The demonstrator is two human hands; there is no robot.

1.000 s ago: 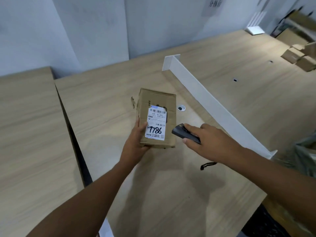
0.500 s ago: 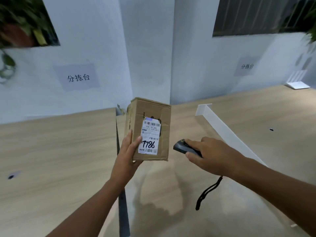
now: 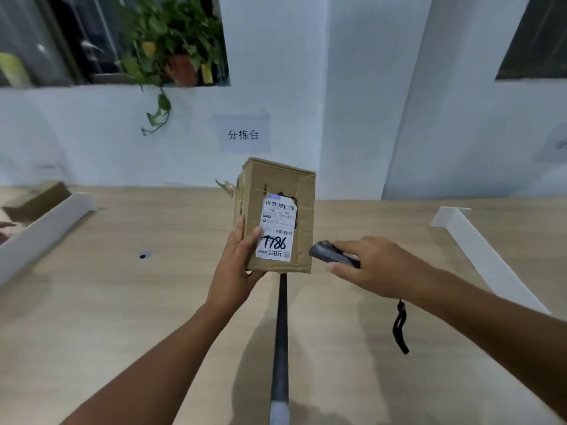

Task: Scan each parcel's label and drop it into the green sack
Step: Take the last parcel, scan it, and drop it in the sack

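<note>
Roughly midway through one parcel, by the look of it: a person holds up a small brown cardboard parcel [image 3: 302, 194] above a pale wooden table [image 3: 122, 302], its white printed shipping label [image 3: 277, 228] facing the camera with barcodes and the handwritten number 7786. No scan beam or light shows on the label, so whether it is already scanned cannot be told. The green sack is nowhere in view, so the drop is not yet done.

The left hand [image 3: 236, 265] grips the parcel by its lower left corner, thumb laid across the front and touching the label's edge, fingers hidden behind the box. The parcel stands upright, slightly crushed, clear of the table.

The right hand [image 3: 377, 265] is curled round a black handheld scanner [image 3: 333, 257], with a black wrist strap [image 3: 400, 329] dangling below. The scanner's nose sits just beside the parcel's lower right corner, pointing at its side, not at the label.

Behind, a white wall carries a paper sign [image 3: 243, 134], and a leafy potted plant [image 3: 171, 47] sits in a window.
</note>
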